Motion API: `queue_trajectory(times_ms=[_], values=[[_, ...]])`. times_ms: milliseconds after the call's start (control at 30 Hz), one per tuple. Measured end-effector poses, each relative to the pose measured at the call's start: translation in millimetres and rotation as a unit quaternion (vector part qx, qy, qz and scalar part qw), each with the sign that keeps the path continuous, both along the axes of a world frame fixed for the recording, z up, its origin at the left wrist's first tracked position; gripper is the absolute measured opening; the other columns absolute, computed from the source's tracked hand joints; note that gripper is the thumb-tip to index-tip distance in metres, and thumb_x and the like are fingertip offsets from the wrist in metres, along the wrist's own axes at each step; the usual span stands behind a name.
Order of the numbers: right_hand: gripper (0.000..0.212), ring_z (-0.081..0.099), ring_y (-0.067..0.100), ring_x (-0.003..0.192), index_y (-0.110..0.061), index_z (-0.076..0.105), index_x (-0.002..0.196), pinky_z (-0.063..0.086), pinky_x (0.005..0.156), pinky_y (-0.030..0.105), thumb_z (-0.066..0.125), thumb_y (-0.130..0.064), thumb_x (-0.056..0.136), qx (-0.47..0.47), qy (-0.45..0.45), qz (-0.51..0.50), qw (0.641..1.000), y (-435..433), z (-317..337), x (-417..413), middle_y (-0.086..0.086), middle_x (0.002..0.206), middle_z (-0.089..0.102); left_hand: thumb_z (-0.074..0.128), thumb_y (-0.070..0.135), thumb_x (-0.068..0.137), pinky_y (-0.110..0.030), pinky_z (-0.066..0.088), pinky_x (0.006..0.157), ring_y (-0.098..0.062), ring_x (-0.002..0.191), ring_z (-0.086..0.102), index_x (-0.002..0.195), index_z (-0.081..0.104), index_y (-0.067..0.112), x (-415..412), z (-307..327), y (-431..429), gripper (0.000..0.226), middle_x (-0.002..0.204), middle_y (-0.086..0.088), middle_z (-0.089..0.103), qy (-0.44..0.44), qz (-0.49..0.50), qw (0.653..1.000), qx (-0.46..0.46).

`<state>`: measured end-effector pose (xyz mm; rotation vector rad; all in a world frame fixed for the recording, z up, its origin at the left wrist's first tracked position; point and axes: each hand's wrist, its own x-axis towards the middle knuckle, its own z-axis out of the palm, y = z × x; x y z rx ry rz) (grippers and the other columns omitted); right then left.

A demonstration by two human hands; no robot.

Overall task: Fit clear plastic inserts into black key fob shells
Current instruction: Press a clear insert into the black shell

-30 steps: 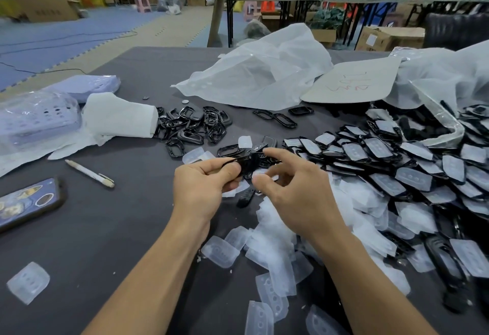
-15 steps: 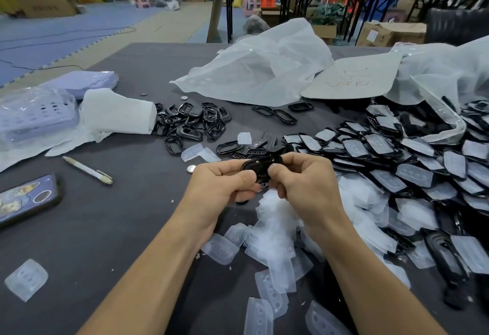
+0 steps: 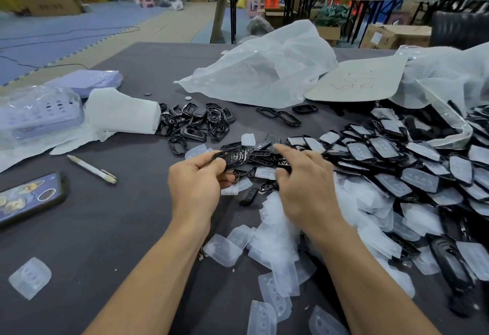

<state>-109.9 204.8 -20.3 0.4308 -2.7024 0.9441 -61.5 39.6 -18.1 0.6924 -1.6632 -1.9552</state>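
Observation:
My left hand (image 3: 197,181) pinches a black key fob shell (image 3: 234,158) between thumb and fingers, just above the table centre. My right hand (image 3: 304,183) has let go of it and hovers to the right over loose black parts (image 3: 262,156), index finger stretched out, other fingers loosely curled, holding nothing I can see. A heap of clear plastic inserts (image 3: 275,239) lies below the hands. To the right spreads a large pile of shells with inserts fitted (image 3: 391,165).
Black rings (image 3: 195,122) lie beside a white paper roll (image 3: 121,114). A pen (image 3: 91,169) and a phone (image 3: 29,198) sit at the left, a stray insert (image 3: 30,277) near the front left. White plastic bags (image 3: 262,69) and a cardboard sheet (image 3: 357,80) lie behind.
Both hands gripped the shell together half a second ago. Now my right hand has come off it and moved right over the loose parts; my left hand keeps the shell.

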Motion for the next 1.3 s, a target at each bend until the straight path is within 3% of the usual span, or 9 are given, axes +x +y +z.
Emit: queue_trajectory(times_ms=[133, 267, 467, 700, 800, 967, 1067, 1200, 1300], values=[[0.03, 0.042, 0.013, 0.126, -0.035, 0.07, 0.127, 0.012, 0.106, 0.027, 0.056, -0.036, 0.1, 0.12, 0.019, 0.035, 0.992, -2, -9, -1, -0.017, 0.129, 0.065, 0.063, -0.005, 0.095, -0.023, 0.058, 0.055, -0.013, 0.054, 0.068, 0.076, 0.081, 0.025, 0, -1, -3, 0.039, 0.071, -0.004, 0.078, 0.009, 0.012, 1.0, 0.008], [0.014, 0.038, 0.006, 0.112, -0.031, 0.081, 0.102, 0.014, 0.097, 0.019, 0.071, -0.027, 0.092, 0.034, 0.029, 0.024, 0.999, 0, -10, -3, -0.014, 0.108, 0.074, 0.065, -0.003, 0.095, -0.022, 0.058, 0.056, -0.013, 0.055, 0.068, 0.085, 0.082, 0.023, 0, -1, -2, 0.033, 0.07, -0.004, 0.077, 0.003, -0.001, 1.0, -0.001], [0.025, 0.04, 0.016, 0.123, -0.025, 0.076, 0.121, 0.024, 0.108, 0.029, 0.061, -0.022, 0.101, -0.003, 0.062, -0.001, 0.998, -1, -8, 0, -0.007, 0.129, 0.07, 0.068, -0.002, 0.094, -0.024, 0.059, 0.055, -0.012, 0.054, 0.068, 0.083, 0.079, 0.025, -1, 0, -4, 0.032, 0.067, 0.0, 0.076, 0.012, 0.016, 1.0, 0.003], [0.026, 0.054, 0.036, 0.111, -0.025, 0.075, 0.124, 0.038, 0.103, 0.044, 0.061, -0.023, 0.101, 0.007, 0.085, -0.188, 0.978, 62, 21, -19, 0.017, 0.105, 0.07, 0.068, -0.001, 0.093, -0.022, 0.058, 0.055, -0.014, 0.056, 0.07, 0.065, 0.081, 0.039, 1, 2, -6, 0.051, 0.071, -0.002, 0.077, 0.024, 0.022, 0.999, 0.005], [0.034, 0.051, 0.036, 0.126, -0.02, 0.073, 0.127, 0.028, 0.113, 0.046, 0.058, -0.009, 0.098, 0.047, 0.034, -0.261, 0.964, 99, 30, -23, 0.016, 0.121, 0.069, 0.069, -0.002, 0.093, -0.021, 0.057, 0.055, -0.012, 0.055, 0.069, 0.064, 0.081, 0.039, 1, 2, -4, 0.052, 0.069, 0.001, 0.077, 0.021, 0.014, 1.0, 0.006], [0.065, 0.049, 0.036, 0.133, -0.021, 0.06, 0.143, 0.036, 0.116, 0.047, 0.05, 0.009, 0.087, 0.024, 0.016, -0.183, 0.983, 76, 36, -13, 0.014, 0.139, 0.061, 0.069, 0.0, 0.093, -0.021, 0.057, 0.055, -0.011, 0.053, 0.068, 0.084, 0.079, 0.023, 0, 0, -3, 0.027, 0.066, 0.004, 0.075, 0.001, 0.009, 1.0, -0.008], [0.046, 0.061, 0.03, 0.117, -0.028, 0.073, 0.126, 0.049, 0.107, 0.043, 0.053, -0.002, 0.094, 0.015, -0.018, -0.063, 0.998, 49, 28, -8, 0.01, 0.122, 0.072, 0.069, 0.0, 0.093, -0.022, 0.057, 0.054, -0.011, 0.051, 0.067, 0.088, 0.078, 0.02, 0, 0, -4, 0.023, 0.066, 0.001, 0.076, -0.006, 0.011, 1.0, -0.003], [0.033, 0.047, 0.023, 0.116, -0.029, 0.066, 0.133, 0.031, 0.103, 0.036, 0.051, -0.028, 0.103, 0.123, -0.033, -0.061, 0.99, 30, 7, -2, 0.002, 0.114, 0.07, 0.069, -0.001, 0.093, -0.022, 0.058, 0.054, -0.01, 0.05, 0.065, 0.086, 0.078, 0.022, 2, -1, -4, 0.026, 0.064, 0.001, 0.075, -0.008, 0.003, 1.0, -0.012], [0.018, 0.045, 0.02, 0.106, -0.034, 0.067, 0.113, 0.028, 0.099, 0.038, 0.054, -0.037, 0.102, 0.156, -0.019, -0.076, 0.985, 26, 5, -5, -0.005, 0.112, 0.067, 0.069, -0.001, 0.093, -0.019, 0.056, 0.052, -0.009, 0.05, 0.064, 0.083, 0.078, 0.023, 2, -1, -2, 0.028, 0.063, 0.004, 0.074, -0.01, -0.011, 1.0, -0.021]])
